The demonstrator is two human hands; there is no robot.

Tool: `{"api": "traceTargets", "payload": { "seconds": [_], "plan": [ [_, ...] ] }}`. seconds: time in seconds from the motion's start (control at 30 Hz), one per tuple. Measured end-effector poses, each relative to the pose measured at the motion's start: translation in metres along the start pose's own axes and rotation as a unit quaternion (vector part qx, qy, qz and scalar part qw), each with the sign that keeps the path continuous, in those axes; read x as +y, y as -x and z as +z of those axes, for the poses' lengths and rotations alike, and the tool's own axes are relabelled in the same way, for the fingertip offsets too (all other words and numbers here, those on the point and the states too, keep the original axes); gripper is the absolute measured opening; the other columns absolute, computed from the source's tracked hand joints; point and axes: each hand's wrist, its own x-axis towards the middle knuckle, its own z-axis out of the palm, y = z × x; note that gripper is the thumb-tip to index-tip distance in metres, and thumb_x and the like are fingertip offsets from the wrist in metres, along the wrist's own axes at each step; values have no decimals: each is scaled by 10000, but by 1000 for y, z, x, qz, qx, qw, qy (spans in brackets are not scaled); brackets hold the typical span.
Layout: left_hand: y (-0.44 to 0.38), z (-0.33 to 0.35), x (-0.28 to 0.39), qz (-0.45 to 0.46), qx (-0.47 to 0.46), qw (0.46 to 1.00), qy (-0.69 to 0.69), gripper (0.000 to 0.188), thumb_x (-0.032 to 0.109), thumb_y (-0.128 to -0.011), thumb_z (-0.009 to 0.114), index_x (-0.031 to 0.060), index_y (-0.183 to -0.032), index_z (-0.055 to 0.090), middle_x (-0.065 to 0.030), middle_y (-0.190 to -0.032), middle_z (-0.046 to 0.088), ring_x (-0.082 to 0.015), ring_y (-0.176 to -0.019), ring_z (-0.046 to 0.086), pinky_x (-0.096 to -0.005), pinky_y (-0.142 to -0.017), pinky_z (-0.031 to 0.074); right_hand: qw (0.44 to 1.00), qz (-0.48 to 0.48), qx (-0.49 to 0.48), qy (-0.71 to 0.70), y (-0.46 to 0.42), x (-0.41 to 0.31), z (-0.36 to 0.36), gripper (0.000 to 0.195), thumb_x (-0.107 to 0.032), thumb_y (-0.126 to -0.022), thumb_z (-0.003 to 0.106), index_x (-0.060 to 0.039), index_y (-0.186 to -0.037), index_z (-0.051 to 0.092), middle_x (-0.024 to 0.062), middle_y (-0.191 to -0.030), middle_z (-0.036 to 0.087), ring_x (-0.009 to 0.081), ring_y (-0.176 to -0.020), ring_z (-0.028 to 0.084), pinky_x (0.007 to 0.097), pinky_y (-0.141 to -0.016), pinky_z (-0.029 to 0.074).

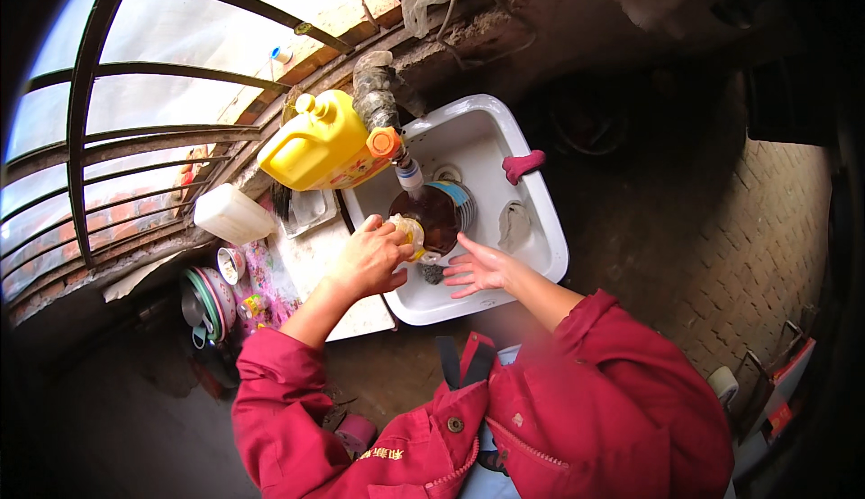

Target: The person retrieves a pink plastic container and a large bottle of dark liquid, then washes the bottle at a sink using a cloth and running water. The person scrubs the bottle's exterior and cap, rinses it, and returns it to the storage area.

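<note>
A large brown bottle (436, 215) with a blue label and a ribbed lower part lies tilted in the white sink (554, 242), under the tap (409, 175) with its orange handle. My left hand (375, 256) is at the bottle's neck, its fingers on a yellowish cap or wrapping (409, 232); the exact grip is partly hidden. My right hand (481, 268) is held with fingers spread beside the bottle, over the sink's near part, and holds nothing. A dark scouring pad (431, 273) lies below the bottle in the sink.
A yellow jug (317, 144) stands left of the tap, by the barred window. A white plastic container (233, 214) and a clear tray (311, 212) are at the left. A dark pink cloth (522, 166) hangs over the sink's right rim. Stacked basins (213, 303) stand lower left.
</note>
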Motion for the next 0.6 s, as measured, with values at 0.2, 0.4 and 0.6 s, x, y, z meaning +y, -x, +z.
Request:
{"api": "traceTargets", "payload": {
  "seconds": [0.2,0.4,0.6],
  "plan": [
    [-5,-11,-8,102,-34,993,-46,218,281,-710,642,146,-880,660,-31,-903,574,-186,-977,531,-381,-932,354,973,-33,150,173,-2,-1,-23,432,-339,-917,579,5,-1166,502,147,-1057,564,290,-977,604,474,-801,544],
    [-19,-13,1,65,3,997,43,309,265,-708,667,87,-947,587,-88,-932,533,-256,-999,508,-426,-962,355,836,-358,301,285,-17,-47,-43,176,-177,-867,577,-60,-968,659,53,-784,646,145,-681,613,295,-617,503],
    [-25,55,-14,-248,380,733,507,233,109,-856,584,18,-1069,557,-116,-1081,555,-261,-1061,549,-335,-921,442,783,-465,225,347,2,-98,31,175,-163,-867,571,-55,-960,674,59,-850,683,140,-723,622,280,-698,503]
  ]
}}
